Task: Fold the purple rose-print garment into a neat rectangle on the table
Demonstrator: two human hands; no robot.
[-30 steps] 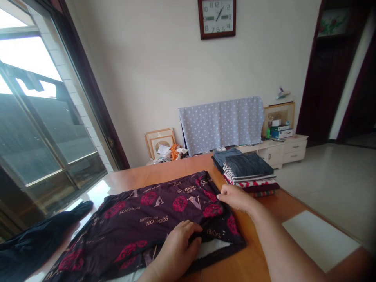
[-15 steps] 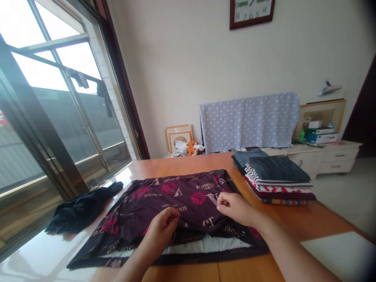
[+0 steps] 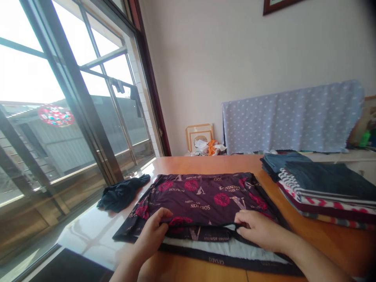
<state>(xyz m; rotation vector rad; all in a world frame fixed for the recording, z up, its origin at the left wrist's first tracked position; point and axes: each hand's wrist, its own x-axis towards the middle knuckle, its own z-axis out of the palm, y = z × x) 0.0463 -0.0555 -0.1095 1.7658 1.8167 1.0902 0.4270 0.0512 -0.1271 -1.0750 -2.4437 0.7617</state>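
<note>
A dark purple garment point(image 3: 202, 197) with red roses and pale lettering lies spread on the wooden table point(image 3: 205, 162). Its near part shows a pale lining point(image 3: 226, 248) and a dark hem band. My left hand point(image 3: 154, 231) pinches the folded near edge of the garment at the left. Further right, my right hand point(image 3: 258, 229) pinches the same edge, with the fabric stretched between the two hands.
A stack of folded clothes point(image 3: 320, 188) sits on the table at the right. A crumpled dark cloth point(image 3: 122, 192) lies at the table's left, by the big window point(image 3: 58, 109). A dotted blue cloth point(image 3: 290, 117) and picture frames point(image 3: 199, 137) stand against the far wall.
Both hands have drawn the garment's edge nearer to me and now hold it lower on the table. The view has swung to the left, toward the window.
</note>
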